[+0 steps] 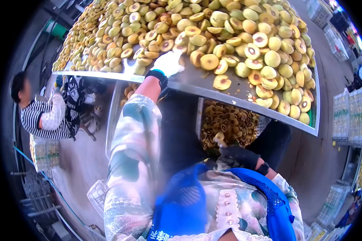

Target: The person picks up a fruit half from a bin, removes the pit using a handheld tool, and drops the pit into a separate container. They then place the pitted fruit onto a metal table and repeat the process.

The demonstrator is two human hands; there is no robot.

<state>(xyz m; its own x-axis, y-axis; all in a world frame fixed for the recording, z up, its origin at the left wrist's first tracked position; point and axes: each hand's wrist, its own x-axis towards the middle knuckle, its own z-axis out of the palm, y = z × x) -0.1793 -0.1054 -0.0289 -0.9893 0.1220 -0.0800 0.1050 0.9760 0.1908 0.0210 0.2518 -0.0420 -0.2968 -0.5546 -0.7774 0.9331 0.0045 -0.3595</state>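
Observation:
My left hand, in a white glove with a dark band at the wrist, reaches onto a metal-edged table among halved yellow-green stone fruit. Glare washes out its fingers, so whether they grip a fruit cannot be told. Low by my lap, my right hand wears a dark glove and looks closed; what is in it is hidden. Just above its fingers shows a pale fruit piece. Beneath the table edge, beyond this hand, a container holds many browned fruit halves with dark centres.
A raised metal rim runs along the table's near side. A person in a striped top sits at the left by the same table. Stacked pale crates stand on the right, and another crate is on the floor at left.

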